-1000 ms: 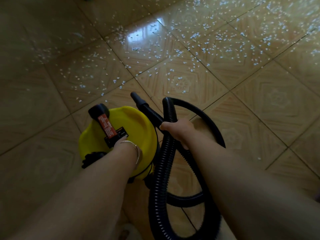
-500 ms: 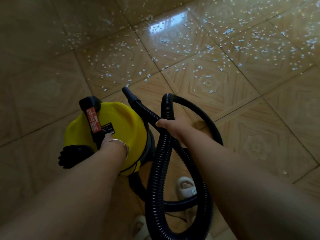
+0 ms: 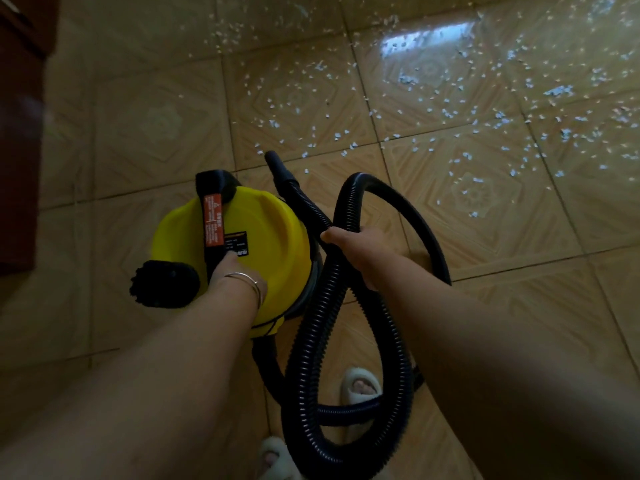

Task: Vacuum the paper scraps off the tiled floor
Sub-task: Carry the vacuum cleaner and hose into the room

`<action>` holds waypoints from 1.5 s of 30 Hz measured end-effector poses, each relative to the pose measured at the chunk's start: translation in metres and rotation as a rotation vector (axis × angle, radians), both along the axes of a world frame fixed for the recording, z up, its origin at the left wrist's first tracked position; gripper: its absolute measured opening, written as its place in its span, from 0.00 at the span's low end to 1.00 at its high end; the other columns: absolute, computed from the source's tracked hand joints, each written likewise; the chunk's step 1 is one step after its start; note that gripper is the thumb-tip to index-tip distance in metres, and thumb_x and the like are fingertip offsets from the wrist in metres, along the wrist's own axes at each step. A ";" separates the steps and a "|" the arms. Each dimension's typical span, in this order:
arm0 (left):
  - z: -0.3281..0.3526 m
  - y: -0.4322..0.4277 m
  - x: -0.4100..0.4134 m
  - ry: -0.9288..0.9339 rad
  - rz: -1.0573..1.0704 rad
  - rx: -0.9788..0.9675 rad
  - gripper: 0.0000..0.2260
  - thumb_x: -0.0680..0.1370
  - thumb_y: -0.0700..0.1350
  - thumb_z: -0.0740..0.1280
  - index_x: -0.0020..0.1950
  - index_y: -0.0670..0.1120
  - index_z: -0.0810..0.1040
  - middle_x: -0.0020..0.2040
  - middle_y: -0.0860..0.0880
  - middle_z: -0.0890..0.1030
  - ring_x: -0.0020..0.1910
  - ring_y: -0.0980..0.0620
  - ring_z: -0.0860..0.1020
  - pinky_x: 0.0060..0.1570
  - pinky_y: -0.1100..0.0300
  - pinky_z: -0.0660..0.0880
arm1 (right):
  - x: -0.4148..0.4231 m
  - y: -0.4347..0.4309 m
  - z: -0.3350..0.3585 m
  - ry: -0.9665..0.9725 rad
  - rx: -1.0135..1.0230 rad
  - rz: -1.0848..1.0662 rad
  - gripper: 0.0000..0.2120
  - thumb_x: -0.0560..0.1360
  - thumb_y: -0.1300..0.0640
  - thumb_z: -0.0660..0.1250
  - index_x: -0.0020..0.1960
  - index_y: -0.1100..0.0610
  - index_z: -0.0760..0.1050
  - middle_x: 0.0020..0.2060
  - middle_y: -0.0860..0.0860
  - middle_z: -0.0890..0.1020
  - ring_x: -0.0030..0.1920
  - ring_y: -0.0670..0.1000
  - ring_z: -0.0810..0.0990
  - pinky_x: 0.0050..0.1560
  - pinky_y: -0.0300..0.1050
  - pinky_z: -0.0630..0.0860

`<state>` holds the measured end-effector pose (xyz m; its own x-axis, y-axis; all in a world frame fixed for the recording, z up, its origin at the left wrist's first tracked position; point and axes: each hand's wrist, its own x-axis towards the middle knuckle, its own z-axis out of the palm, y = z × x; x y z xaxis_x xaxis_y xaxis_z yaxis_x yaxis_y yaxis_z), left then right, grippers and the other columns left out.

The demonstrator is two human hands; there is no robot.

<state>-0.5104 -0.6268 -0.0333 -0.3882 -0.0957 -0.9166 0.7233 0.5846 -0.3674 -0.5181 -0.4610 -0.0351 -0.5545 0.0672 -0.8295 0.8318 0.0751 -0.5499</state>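
A yellow canister vacuum (image 3: pixel 263 233) hangs just above the tiled floor (image 3: pixel 519 292). My left hand (image 3: pixel 227 271), with a thin bangle on the wrist, grips its black carry handle (image 3: pixel 212 216). My right hand (image 3: pixel 360 247) grips the looped black ribbed hose (image 3: pixel 315 327) where two strands cross. The hose's nozzle (image 3: pixel 277 164) points away from me toward the scraps. Small white paper scraps (image 3: pixel 450 109) lie scattered over the tiles ahead and to the right.
A dark red-brown piece of furniture (image 3: pixel 20 133) stands along the left edge. My feet in white slippers (image 3: pixel 360 389) are below the hose loop. A bright window reflection (image 3: pixel 426 39) lies on the tiles at the top right.
The view has swung left and down; the vacuum and hose now sit more to the centre, and the dark furniture has come into view. Both hands keep their grips.
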 end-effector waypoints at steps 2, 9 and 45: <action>0.008 0.000 0.000 0.021 -0.047 0.035 0.19 0.79 0.58 0.58 0.65 0.48 0.71 0.66 0.49 0.73 0.70 0.44 0.65 0.72 0.48 0.49 | -0.001 -0.004 0.000 0.012 0.005 -0.005 0.13 0.71 0.55 0.72 0.49 0.59 0.72 0.39 0.53 0.78 0.38 0.53 0.80 0.41 0.47 0.79; 0.012 -0.023 0.014 0.595 0.309 0.403 0.42 0.70 0.66 0.65 0.73 0.42 0.55 0.76 0.41 0.48 0.75 0.42 0.44 0.72 0.41 0.42 | 0.004 -0.020 -0.002 0.046 0.055 -0.010 0.09 0.72 0.56 0.71 0.42 0.56 0.71 0.37 0.52 0.77 0.35 0.50 0.78 0.36 0.43 0.76; 0.000 -0.173 -0.056 0.802 1.114 0.617 0.30 0.81 0.37 0.55 0.76 0.40 0.39 0.71 0.39 0.59 0.66 0.41 0.66 0.60 0.49 0.69 | -0.059 -0.190 -0.014 0.150 0.151 0.099 0.12 0.71 0.52 0.71 0.51 0.57 0.76 0.40 0.51 0.78 0.39 0.50 0.78 0.35 0.42 0.75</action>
<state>-0.5667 -0.8003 -0.0329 -0.7826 -0.3604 -0.5075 -0.4507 0.8905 0.0627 -0.5776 -0.6514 -0.0491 -0.6811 0.1236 -0.7217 0.7258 0.2435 -0.6433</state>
